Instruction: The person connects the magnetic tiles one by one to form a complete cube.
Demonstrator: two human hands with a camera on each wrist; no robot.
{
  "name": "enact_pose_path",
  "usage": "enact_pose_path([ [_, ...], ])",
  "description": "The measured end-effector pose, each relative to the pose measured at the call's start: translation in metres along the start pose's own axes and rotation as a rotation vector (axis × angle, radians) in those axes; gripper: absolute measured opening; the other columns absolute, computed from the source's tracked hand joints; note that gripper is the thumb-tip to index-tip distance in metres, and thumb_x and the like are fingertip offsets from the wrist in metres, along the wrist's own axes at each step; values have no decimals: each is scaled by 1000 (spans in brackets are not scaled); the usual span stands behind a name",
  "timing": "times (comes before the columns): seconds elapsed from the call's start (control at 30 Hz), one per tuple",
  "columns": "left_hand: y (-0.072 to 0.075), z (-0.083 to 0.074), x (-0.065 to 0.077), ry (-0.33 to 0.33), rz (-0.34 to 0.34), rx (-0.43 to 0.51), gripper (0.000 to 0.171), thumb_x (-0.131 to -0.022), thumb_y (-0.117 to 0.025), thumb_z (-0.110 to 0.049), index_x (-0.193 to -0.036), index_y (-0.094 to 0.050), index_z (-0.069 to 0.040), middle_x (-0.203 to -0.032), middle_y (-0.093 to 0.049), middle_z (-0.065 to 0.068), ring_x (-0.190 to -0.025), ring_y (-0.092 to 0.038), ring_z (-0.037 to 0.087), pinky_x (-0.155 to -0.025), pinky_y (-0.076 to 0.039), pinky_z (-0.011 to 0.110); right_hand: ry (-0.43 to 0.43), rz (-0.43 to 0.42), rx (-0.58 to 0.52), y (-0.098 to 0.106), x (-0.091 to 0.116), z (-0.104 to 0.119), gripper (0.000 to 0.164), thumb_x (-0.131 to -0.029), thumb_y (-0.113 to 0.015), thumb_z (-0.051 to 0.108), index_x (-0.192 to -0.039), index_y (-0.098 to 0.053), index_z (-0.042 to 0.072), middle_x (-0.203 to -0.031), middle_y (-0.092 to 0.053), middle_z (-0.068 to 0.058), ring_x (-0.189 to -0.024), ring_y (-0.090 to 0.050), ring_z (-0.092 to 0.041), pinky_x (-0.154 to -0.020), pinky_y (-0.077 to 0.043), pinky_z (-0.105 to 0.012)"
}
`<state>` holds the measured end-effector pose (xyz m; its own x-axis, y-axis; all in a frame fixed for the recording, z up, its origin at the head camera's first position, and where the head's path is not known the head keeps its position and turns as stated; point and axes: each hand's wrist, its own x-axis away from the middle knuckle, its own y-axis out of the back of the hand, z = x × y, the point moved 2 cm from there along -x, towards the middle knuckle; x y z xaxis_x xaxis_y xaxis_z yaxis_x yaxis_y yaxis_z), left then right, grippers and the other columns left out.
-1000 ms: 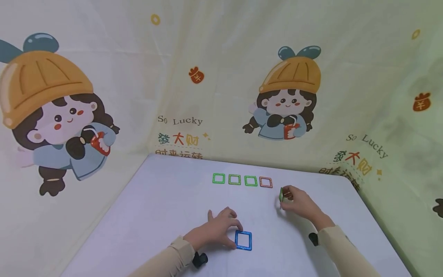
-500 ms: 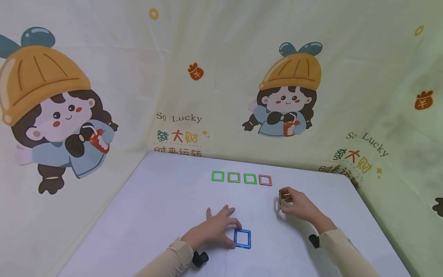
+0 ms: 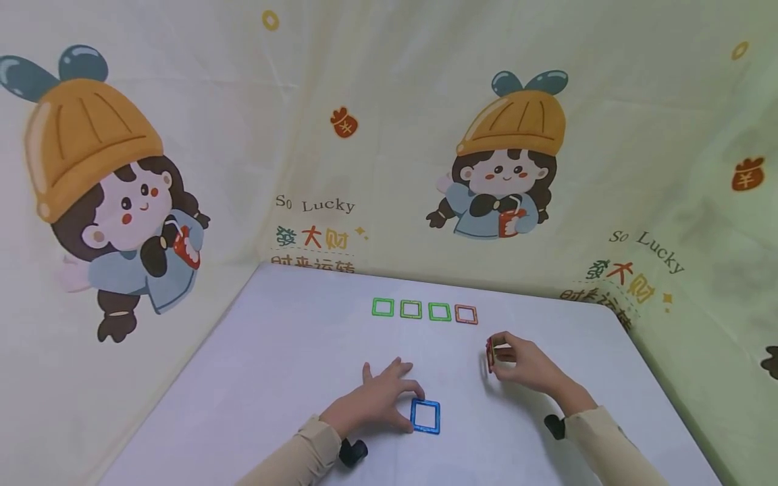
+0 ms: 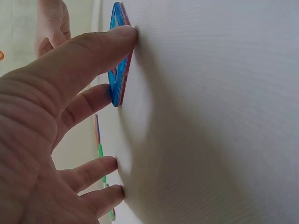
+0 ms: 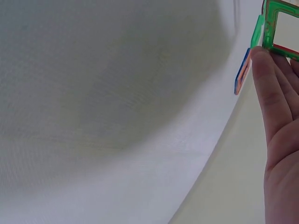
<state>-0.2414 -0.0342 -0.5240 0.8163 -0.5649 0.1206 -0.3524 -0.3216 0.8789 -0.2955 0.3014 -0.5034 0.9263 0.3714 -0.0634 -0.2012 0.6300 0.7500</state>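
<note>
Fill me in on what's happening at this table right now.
A person is working with square magnetic frame tiles on a white table. The left hand pinches the edge of a blue tile lying flat on the table. The right hand holds a small stack of tiles on edge in its grip, with green and red showing. Farther back lies a row of four tiles, three green and one orange, flat and untouched.
</note>
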Motion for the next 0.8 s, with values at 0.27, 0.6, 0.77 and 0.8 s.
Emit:
enact_pose_path([
  [0.27,3,0,0,9,0,-16,48,-72,-93,-44,-114,-69,-47,-164,-38,6,-158,-23,35,-110,-7,84,10,30,-1,-2,1,5,45,-84,-81,14,-123,-60,7,-119,-69,-7,-112,-73,-30,-96,-57,-41],
  [0.6,0,3,-2,-11,-10,11,48,-74,-91,-45,-115,-69,-48,-165,-37,5,-158,-21,36,-110,-4,85,7,64,12,-8,7,17,44,-85,-80,17,-123,-61,9,-122,-69,-5,-114,-72,-29,-95,-58,-43],
  [0.77,-1,3,-2,-7,-8,6,49,-74,-91,-45,-117,-69,-47,-165,-37,4,-159,-20,35,-111,-4,84,25,62,88,-15,11,25,45,-83,-83,23,-123,-62,17,-119,-69,6,-111,-72,-19,-95,-57,-37],
  [0.8,-1,3,-2,-6,-8,2,49,-74,-91,-46,-117,-69,-47,-165,-37,4,-158,-20,35,-111,-4,84,36,59,102,-17,12,28,45,-83,-83,24,-123,-62,18,-118,-69,8,-110,-72,-17,-95,-57,-37],
])
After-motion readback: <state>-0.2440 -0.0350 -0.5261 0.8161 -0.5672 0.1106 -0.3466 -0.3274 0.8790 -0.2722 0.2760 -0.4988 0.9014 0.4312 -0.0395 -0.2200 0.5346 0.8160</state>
